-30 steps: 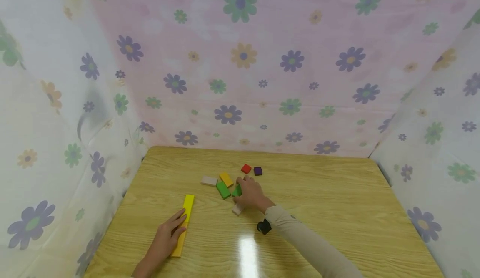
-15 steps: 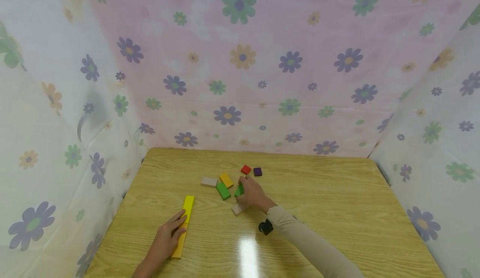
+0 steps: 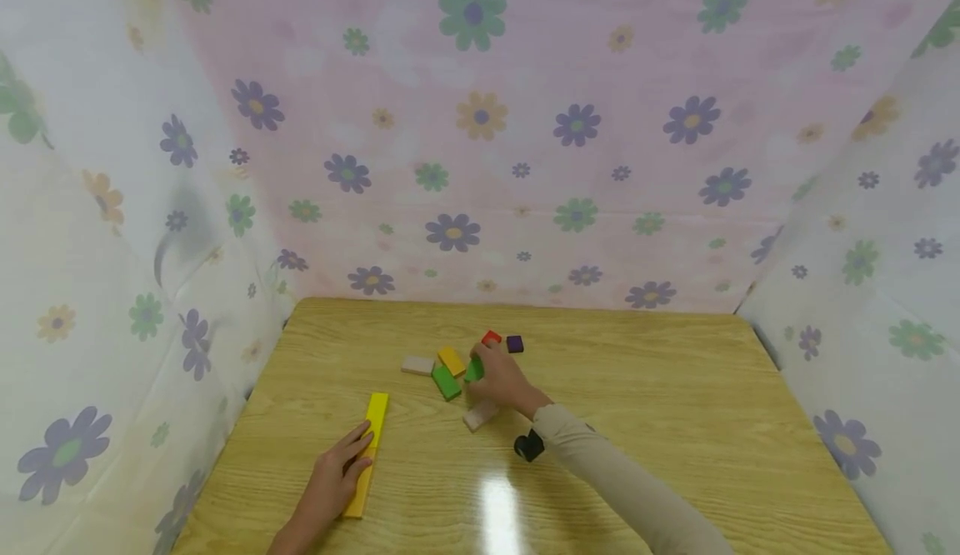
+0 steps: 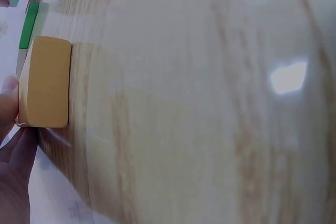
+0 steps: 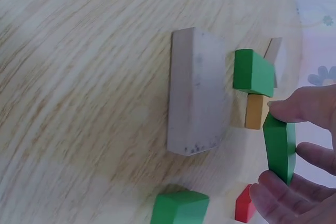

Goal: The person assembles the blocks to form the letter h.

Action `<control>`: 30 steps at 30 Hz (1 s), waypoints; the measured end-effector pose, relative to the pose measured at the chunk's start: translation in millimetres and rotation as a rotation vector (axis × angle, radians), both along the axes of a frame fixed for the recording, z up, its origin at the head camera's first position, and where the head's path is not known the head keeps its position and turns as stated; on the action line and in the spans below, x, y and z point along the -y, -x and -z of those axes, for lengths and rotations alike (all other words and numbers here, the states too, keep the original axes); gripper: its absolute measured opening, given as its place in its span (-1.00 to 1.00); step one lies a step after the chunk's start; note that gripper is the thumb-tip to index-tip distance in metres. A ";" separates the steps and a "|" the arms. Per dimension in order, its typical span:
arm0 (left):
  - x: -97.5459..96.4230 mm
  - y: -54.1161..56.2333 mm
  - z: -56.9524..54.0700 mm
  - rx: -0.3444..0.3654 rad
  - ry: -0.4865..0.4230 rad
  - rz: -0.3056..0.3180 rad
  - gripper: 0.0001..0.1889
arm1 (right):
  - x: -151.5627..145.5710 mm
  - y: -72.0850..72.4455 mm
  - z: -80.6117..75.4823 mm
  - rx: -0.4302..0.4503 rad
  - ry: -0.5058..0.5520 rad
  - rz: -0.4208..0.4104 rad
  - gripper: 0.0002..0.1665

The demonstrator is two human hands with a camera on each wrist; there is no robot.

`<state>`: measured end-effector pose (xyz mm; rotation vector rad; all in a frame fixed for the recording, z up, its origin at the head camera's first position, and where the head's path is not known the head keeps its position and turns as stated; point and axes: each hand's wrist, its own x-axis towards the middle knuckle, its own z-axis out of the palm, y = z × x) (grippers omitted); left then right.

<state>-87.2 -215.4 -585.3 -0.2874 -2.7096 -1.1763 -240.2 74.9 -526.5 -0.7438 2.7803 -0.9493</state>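
Observation:
My left hand [image 3: 330, 472] rests with extended fingers on a yellow block [image 3: 379, 406] and an orange-yellow block [image 3: 358, 501], which lie end to end in a line. In the left wrist view the thumb touches the top of the orange-yellow block [image 4: 50, 82] and the other fingers lie along its side. My right hand [image 3: 504, 376] pinches a green block [image 3: 474, 369] between thumb and fingers. The right wrist view shows this green block [image 5: 281, 148] tilted, above the table. A beige block [image 3: 480, 415] lies near the right hand, with another green block [image 5: 178, 208] beyond it.
Left of the right hand lie a green block [image 3: 446, 383], an orange block [image 3: 452, 361] and a beige block [image 3: 417, 365]. Behind it are a red block [image 3: 491, 337] and a dark purple block [image 3: 514, 344]. Flowered cloth [image 3: 525, 205] encloses the wooden table [image 3: 675, 405].
My right hand, holding the green block, has moved slightly toward the back of the table. More of the near beige block shows and the red one is partly covered. The left hand stays put.

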 end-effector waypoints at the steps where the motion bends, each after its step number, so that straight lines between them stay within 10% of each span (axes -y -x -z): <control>1: 0.0 0.0 0.2 -0.001 -0.002 0.000 -0.60 | 1.0 -0.4 -1.9 0.001 0.008 -0.003 -0.47; 30: -0.1 -1.1 -1.0 -0.004 -0.038 0.008 -0.60 | 46.5 5.3 -22.4 -0.006 -0.007 -0.106 -0.51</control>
